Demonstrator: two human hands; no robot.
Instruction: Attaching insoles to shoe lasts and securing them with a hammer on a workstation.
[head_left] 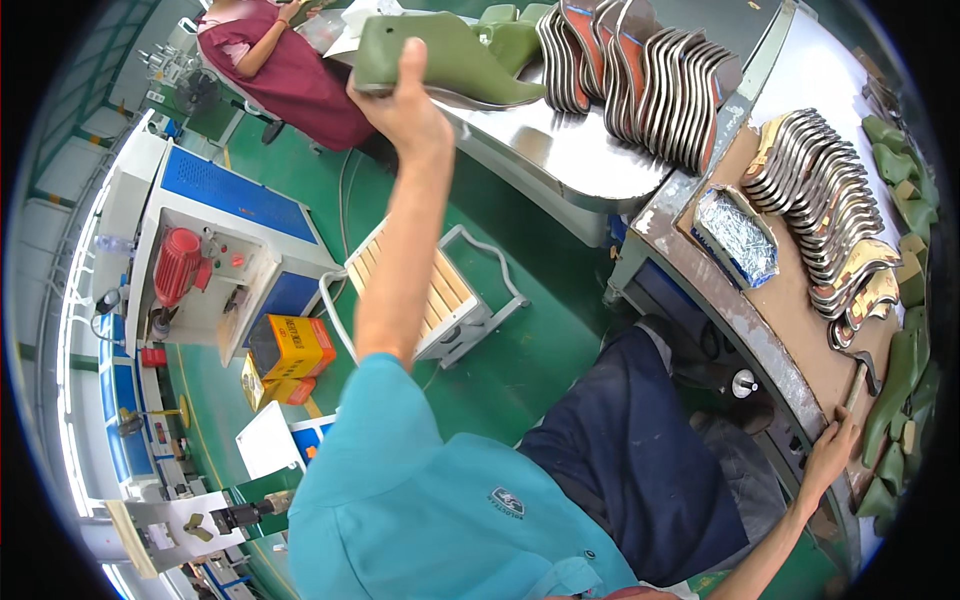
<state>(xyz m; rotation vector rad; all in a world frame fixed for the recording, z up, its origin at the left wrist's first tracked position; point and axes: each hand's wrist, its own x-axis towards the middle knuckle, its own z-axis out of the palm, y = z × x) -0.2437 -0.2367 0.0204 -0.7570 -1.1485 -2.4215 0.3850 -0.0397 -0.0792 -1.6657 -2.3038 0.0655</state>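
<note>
1) My left hand (412,118), upper left of centre: fingers wrapped round the thick end of a mould, thumb raised against its side
2) One green shoe mould (465,55), top centre of the frame: held by me, narrow end pointing right; whether it touches the table I cannot tell
3) My right hand (830,455), lower right: fingers closed round the wooden handle of a hammer (857,386), dark curved head uppermost
4) Shiny table (570,155), upper centre: bears a row of curved soles (665,95)
5) Brown board (785,310), right: bears a second row of soles (825,210), with a box of nails (738,235) to their left
6) More green moulds (897,385), right edge
7) Slatted stool (452,295), left of centre
8) Co-worker (290,75) in dark red, upper left
</note>
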